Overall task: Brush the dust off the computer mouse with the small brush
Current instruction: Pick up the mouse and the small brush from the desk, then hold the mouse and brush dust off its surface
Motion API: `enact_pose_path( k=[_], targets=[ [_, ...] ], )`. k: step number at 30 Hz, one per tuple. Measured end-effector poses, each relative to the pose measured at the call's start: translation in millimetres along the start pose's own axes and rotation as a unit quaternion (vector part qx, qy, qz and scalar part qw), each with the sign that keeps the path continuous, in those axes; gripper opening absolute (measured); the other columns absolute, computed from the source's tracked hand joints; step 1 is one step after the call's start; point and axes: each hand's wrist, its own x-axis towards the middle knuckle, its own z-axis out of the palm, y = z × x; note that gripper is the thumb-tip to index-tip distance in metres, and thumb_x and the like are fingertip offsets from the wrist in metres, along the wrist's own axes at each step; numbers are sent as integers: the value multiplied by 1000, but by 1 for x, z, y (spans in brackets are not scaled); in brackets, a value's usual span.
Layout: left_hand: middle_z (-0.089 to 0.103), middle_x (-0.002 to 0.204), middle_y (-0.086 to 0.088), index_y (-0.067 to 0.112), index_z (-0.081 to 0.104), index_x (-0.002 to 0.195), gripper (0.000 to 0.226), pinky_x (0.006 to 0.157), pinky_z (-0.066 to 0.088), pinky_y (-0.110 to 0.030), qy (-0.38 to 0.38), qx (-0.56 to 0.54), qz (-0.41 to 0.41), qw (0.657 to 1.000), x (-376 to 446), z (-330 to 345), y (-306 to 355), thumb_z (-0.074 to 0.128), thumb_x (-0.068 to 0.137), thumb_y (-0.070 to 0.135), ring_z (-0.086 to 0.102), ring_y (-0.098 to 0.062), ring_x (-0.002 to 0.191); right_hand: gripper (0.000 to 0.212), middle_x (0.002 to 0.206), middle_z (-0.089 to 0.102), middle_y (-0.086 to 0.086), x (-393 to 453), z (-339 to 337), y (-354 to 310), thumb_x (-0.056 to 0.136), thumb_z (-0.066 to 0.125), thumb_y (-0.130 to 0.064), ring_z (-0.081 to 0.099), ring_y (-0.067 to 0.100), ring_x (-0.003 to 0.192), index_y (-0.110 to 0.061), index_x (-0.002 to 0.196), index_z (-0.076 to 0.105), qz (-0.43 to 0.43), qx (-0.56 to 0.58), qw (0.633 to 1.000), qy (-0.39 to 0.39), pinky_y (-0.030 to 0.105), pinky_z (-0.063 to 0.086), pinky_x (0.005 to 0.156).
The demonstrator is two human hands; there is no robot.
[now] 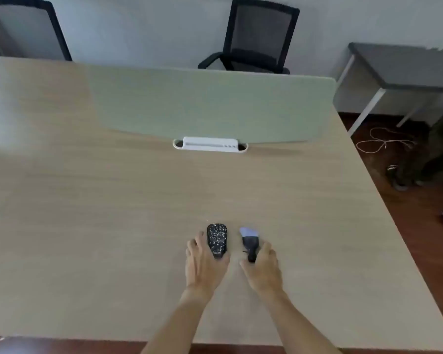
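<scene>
- Wooden desk [113,200], office room: my working surface.
- Left hand [202,264]: fingers spread, cupping the near end of the one computer mouse [217,240], speckled with dust; I judge it light, rigid, liable to slide.
- Right hand [264,269]: loosely curled at the handle of the one small brush [250,241]; grip unconfirmed; bristles soft.
- Beyond: one divider panel [202,106], two chairs [258,37].

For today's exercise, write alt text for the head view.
Two bare hands reach across a wooden desk: the left hand touches a speck-covered black mouse, the right hand closes around a small brush beside it.
</scene>
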Motion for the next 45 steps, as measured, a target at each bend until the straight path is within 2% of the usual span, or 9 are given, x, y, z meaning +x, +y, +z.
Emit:
enact_pose_path(
  k=[4, 10, 14, 18, 23, 31, 35, 39, 45],
  targets=[
    [47, 124, -11, 12, 32, 139, 91, 92, 44, -43, 52, 35, -32, 998, 2, 20, -3, 69, 67, 53, 47, -34, 115, 43, 117, 60, 10, 9, 11, 8, 89, 57, -35, 56, 33, 110, -10, 122, 50, -45, -24, 996, 79, 41, 46, 89],
    [51, 122, -8, 13, 36, 139, 87, 92, 39, -42, 113, 26, -8, 993, 16, 39, -12, 67, 71, 58, 48, -31, 113, 27, 115, 58, 8, 24, 13, 16, 94, 53, -22, 53, 28, 113, -10, 117, 61, -95, 26, 990, 99, 35, 41, 93],
    [54, 115, 0, 16, 38, 137, 79, 90, 38, -35, 147, 17, 44, 988, 16, 46, -27, 65, 73, 52, 50, -24, 108, 12, 73, 52, -7, 44, -3, 9, 95, 54, -13, 52, 21, 78, -11, 92, 65, -162, 99, 976, 111, 18, 31, 64],
    [54, 113, 2, 15, 31, 141, 83, 90, 37, -33, 173, 15, 59, 983, 17, 53, -30, 61, 74, 53, 49, -21, 106, 15, 58, 45, -10, 59, -21, -10, 92, 57, -16, 45, 3, 56, -20, 94, 72, -247, 123, 959, 63, 11, 36, 56],
    [53, 121, -2, 11, 29, 142, 84, 93, 38, -35, 187, 40, 85, 978, 19, 59, -34, 57, 78, 57, 47, -24, 112, 19, 85, 67, 0, 75, -23, -34, 90, 61, -14, 54, 9, 76, -16, 103, 75, -346, 62, 936, 26, 9, 39, 69],
    [50, 130, -9, 5, 23, 145, 84, 96, 36, -37, 222, 77, 115, 965, 15, 66, -41, 54, 84, 54, 44, -29, 118, 26, 84, 62, -16, 77, -28, -26, 91, 61, -12, 54, 5, 77, -18, 112, 75, -400, -52, 915, -11, 2, 35, 67],
    [46, 132, -8, 4, 14, 149, 85, 97, 33, -37, 234, 87, 130, 960, 14, 70, -44, 49, 87, 51, 41, -29, 118, 26, 88, 74, -5, 79, -47, -22, 87, 60, -9, 61, 12, 82, -19, 102, 78, -397, -85, 914, 14, 9, 39, 65],
    [45, 131, -10, 0, 11, 149, 86, 97, 32, -38, 254, 96, 142, 952, 17, 75, -49, 45, 89, 51, 41, -30, 119, 22, 61, 63, -12, 87, -57, -26, 85, 62, -9, 54, 7, 60, -18, 97, 78, -390, -15, 920, 37, 25, 41, 64],
    [42, 134, -17, -5, 9, 147, 83, 100, 31, -41, 246, 95, 148, 953, 8, 76, -52, 47, 92, 44, 38, -34, 122, 27, 71, 61, 4, 66, -20, -10, 85, 61, -1, 51, 16, 66, -8, 107, 76, -404, 44, 913, 24, 21, 41, 60]
  ],
)
